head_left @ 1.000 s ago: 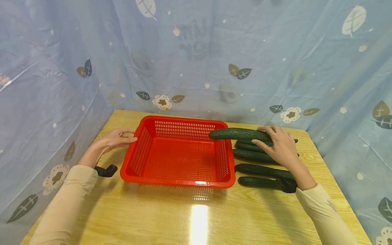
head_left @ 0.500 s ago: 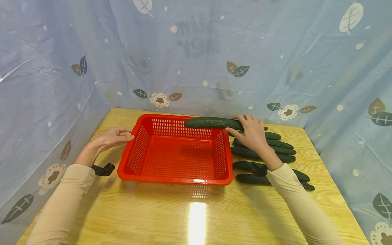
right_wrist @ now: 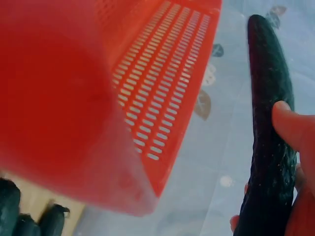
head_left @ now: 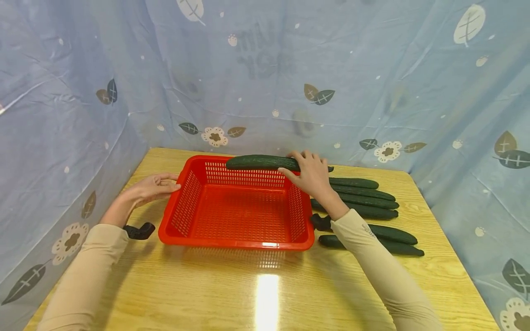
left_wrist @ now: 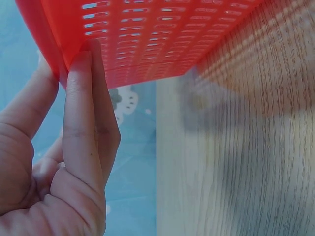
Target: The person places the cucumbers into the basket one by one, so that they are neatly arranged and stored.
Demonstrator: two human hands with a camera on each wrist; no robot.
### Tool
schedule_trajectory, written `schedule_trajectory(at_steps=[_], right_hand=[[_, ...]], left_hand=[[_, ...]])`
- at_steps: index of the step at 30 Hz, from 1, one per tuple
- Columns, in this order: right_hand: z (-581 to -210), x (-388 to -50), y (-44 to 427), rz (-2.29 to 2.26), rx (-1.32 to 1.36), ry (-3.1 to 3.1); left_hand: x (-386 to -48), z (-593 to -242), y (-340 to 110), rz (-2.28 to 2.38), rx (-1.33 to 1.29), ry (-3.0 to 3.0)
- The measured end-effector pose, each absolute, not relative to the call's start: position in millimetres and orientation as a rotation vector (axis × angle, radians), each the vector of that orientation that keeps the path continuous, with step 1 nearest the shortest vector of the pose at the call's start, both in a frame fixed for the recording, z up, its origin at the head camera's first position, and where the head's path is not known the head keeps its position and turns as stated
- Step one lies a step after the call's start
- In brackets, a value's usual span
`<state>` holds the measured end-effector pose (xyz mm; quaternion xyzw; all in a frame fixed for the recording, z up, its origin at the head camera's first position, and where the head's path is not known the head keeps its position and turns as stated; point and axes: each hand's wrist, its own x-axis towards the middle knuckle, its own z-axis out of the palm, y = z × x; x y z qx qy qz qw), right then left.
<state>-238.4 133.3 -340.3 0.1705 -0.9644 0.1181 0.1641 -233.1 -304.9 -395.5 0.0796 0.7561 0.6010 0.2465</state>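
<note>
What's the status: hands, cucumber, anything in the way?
Left hand pinching red basket by its left rim. Right hand gripping cucumber, raised at basket's far side. Nothing visible inside basket to block it.

We see smooth, glossy plastic basket; rough, bumpy held cucumber; wood-grain surface, glossy toward near edge; creased cloth curtain past far edge; matt cloth sleeves.

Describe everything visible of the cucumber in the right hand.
The cucumber is long, dark green and slightly curved, with bumpy skin, a rounded left end and a narrow right tip. The right hand grips its right half, hiding part. Held roughly level, it overlaps the red basket at its back rim in the head view; the right wrist view shows them apart.
</note>
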Motion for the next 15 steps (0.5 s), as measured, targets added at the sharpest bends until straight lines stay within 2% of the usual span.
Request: schedule_trajectory(at_steps=[15], right_hand=[[-347.2, -247.4, 82.2, 0.337, 0.478, -2.908]], left_hand=[[-233.6, -395.8, -301.0, 1.653, 0.232, 2.06]])
